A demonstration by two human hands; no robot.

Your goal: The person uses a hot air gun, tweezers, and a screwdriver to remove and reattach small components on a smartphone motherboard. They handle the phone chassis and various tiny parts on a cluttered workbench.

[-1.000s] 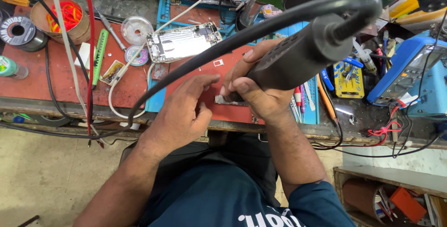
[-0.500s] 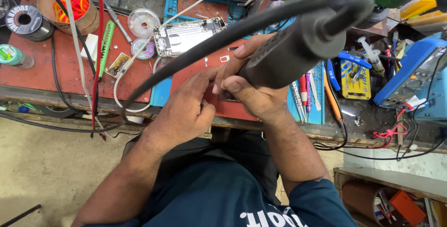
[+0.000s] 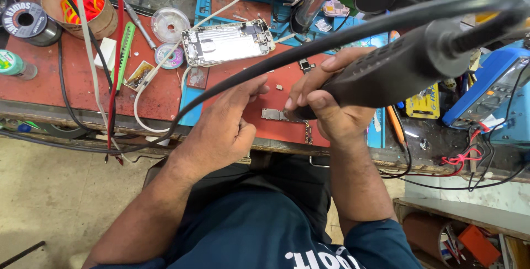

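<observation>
Holding the black handheld tool (image 3: 397,73) in my right hand (image 3: 331,109), I have that grip wrapped tight around its barrel, with the tip angled down at a small metal part (image 3: 276,115) lying on the red mat (image 3: 83,84) near the tabletop's front edge. My left hand (image 3: 223,131) is not closed on anything; its fingers reach forward with the fingertips pressed down on the mat right beside the part's left end, seemingly steadying it. Judging from how things lie, the work looks well into its middle stage: the opened phone body (image 3: 227,41) sits further back toward the middle of the tabletop with its insides bare, a few tiny loose pieces lie on the mat between it and my hands, and the small part is out and being worked on, while nothing has gone back together yet. Whether the tool's tip actually touches the part I cannot tell, since my thumb hides it. The tool's thick black cable (image 3: 221,89) sweeps across the tabletop and sags over the front edge. At the back left corner stand a cardboard tub (image 3: 96,23) of red and yellow wire and a solder spool (image 3: 27,22); a green knife (image 3: 124,54) and a white cable (image 3: 141,109) lie left of the phone. A blue meter (image 3: 486,95) sits at the right edge. Below, the bare concrete floor (image 3: 61,203) shows at the left.
</observation>
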